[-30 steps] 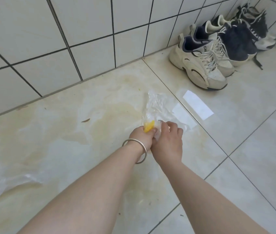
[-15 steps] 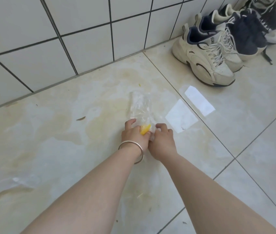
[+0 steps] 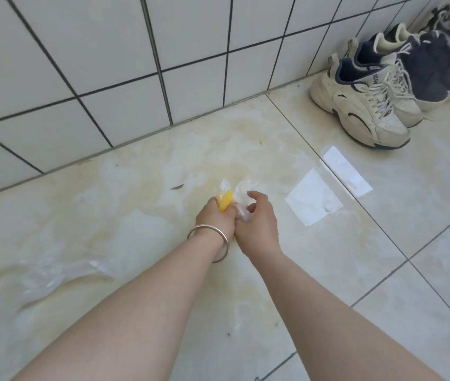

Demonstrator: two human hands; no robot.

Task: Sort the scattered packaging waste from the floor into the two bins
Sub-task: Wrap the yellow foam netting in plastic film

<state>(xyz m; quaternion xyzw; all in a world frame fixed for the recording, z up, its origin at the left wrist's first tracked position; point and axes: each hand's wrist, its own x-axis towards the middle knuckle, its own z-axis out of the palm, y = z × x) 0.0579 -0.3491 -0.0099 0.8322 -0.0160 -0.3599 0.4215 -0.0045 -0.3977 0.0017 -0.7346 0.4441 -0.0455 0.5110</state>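
- Crumpled since a moment ago, clear wrapper [image 3: 241,191] now bunches between both hands.
- Left hand [image 3: 212,215] grips yellow scrap [image 3: 225,202]; right hand [image 3: 256,221] pinches wrapper.
- White paper pieces [image 3: 313,200] lie right of fingers.

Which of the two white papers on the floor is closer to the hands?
The squarer white paper, just right of the right hand. The long narrow paper lies farther off, toward the shoes.
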